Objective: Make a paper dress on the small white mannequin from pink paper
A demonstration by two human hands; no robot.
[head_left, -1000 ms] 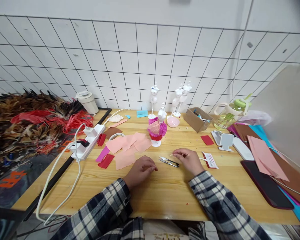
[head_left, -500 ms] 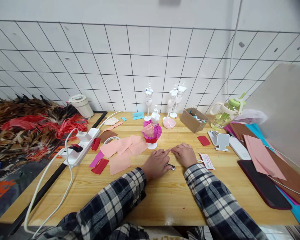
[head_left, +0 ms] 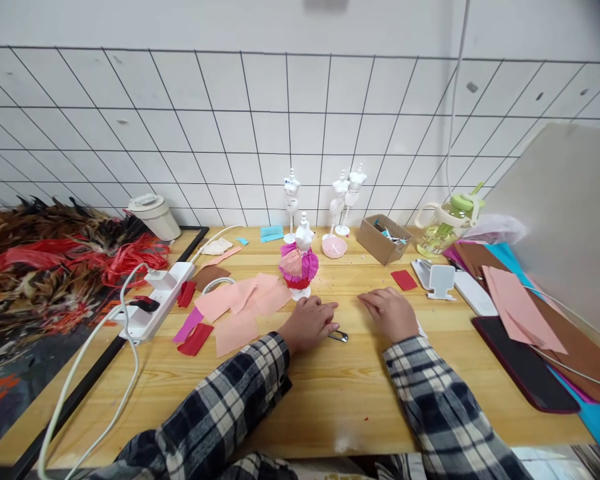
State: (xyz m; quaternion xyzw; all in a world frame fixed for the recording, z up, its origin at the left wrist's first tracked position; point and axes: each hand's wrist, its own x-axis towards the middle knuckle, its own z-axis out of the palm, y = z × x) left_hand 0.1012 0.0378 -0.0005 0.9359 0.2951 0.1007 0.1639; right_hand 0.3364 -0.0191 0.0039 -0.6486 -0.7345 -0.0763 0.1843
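My left hand (head_left: 307, 325) lies on the table just in front of the mannequin stand, its index finger stretched to the right and its fingers loosely apart. By its thumb lies a small dark metal tool (head_left: 339, 336), partly covered by the hand. My right hand (head_left: 392, 314) is to the right, thumb and fingertips pinched together; anything between them is too small to make out. A white miniature mannequin (head_left: 304, 235) stands upright behind the left hand, wearing a ruffled crepe-paper skirt (head_left: 300, 265) in magenta, peach and red. Peach paper pieces (head_left: 236, 333) lie left of the hand.
A white power strip (head_left: 155, 307) with cables stands at left, near feathers (head_left: 45, 267). Behind are more mannequins (head_left: 291, 200), a pink bowl (head_left: 335, 247) and a cardboard box (head_left: 383, 248). At right lie a phone stand (head_left: 441, 281), a dark tablet (head_left: 523, 363) and paper sheets (head_left: 523, 310).
My right hand has moved right, away from the left hand; their fingertips nearly met before. It now covers most of the small white packet. The view has shifted slightly.
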